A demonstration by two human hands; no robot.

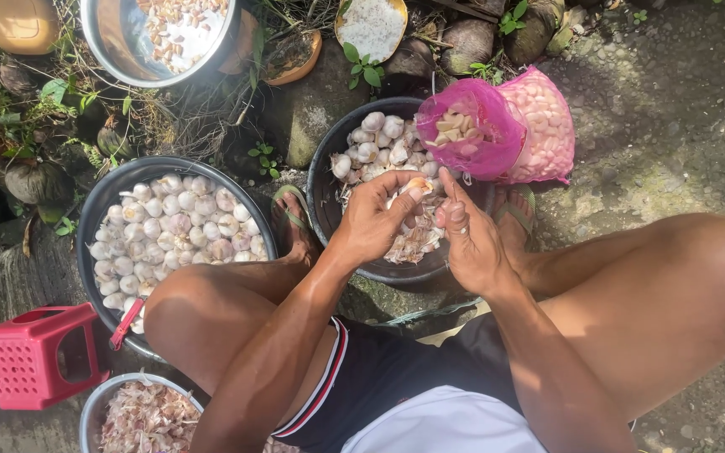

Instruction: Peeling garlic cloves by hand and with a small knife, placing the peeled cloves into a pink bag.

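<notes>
The person squats over a dark basin (322, 197) at twelve o'clock, and the left hand (372, 220) is curled closed around a garlic bulb (418, 184), thumb working at its skin. The right hand (470, 239) is half open, fingertips meeting the same bulb. A fair share looks done: a pink mesh bag (539, 126) at one o'clock bulges with peeled cloves, and a bowl of papery skins (140, 415) sits at seven. Plenty seems left, since the big basin of whole bulbs (178, 226) at ten is still heaped.
</notes>
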